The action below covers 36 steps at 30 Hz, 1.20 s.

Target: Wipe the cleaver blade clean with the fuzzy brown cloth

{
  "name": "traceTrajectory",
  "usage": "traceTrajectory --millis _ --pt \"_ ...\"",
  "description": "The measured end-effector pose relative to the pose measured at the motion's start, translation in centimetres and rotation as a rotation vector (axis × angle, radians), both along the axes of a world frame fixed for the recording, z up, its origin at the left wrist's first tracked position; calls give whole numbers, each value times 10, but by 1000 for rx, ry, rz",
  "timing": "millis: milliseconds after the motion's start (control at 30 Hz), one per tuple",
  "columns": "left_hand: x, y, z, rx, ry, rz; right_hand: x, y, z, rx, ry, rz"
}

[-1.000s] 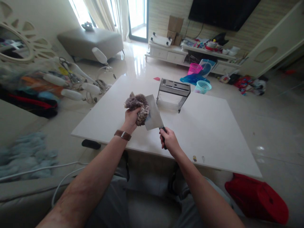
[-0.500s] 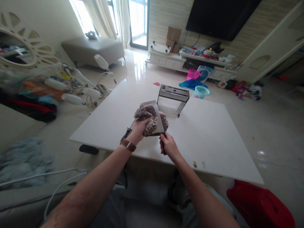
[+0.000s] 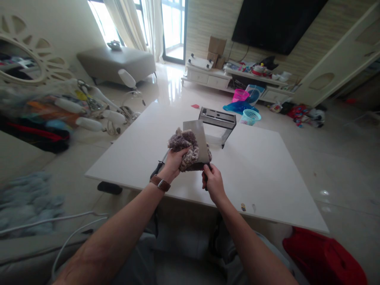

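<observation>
Red bag [image 3: 325,257] on the floor at 5 o'clock, nearest the camera. Right hand [image 3: 213,183] fist-closed around the dark handle of a cleaver [image 3: 199,136], blade upright, flat side facing the camera. Left hand [image 3: 175,160] at 9 o'clock of the right one, fingers clamped on a brown fuzzy cloth [image 3: 187,148] pressed against the blade's left face; cloth wraps a bit round the lower edge. Brown watch [image 3: 160,183] on the left wrist. Second knife [image 3: 159,164] lies on the white table [image 3: 267,166], partly hidden under the left hand, dark handle pointing to 7 o'clock. Both hands hover above the table's near edge, centre frame. Metal knife rack [image 3: 218,118] stands on the table at 12 o'clock of the cleaver, close behind it. Further out at 1 o'clock: teal basket [image 3: 251,116] and pink basket [image 3: 240,95] on the floor, TV [image 3: 273,21] on the wall
</observation>
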<state>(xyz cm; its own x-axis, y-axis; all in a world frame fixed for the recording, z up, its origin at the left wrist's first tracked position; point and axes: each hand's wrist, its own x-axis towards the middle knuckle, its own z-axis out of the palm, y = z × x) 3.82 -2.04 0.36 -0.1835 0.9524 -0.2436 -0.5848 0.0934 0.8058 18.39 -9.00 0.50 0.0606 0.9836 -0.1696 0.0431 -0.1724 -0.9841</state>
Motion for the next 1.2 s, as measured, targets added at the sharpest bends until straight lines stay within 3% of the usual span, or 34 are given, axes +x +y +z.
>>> traceTrajectory --millis 133,300,667,900,1033,1200 --pt "3 -4 0 -22 3 -54 0 1 -7 46 -29 -39" --pt "13 -13 -4 -42 51 -166 0 4 -14 -9 2 -24" --pt "-15 9 -3 -2 48 33 -4 1 -8 0 64 -29" --pt "12 -14 -5 -58 4 -246 -1 5 -14 -25 77 -42" --pt "20 -17 -2 -52 128 -169 3 7 -11 -42 94 -50" --pt "2 -4 4 10 186 -136 8 9 -4 5 111 -25"
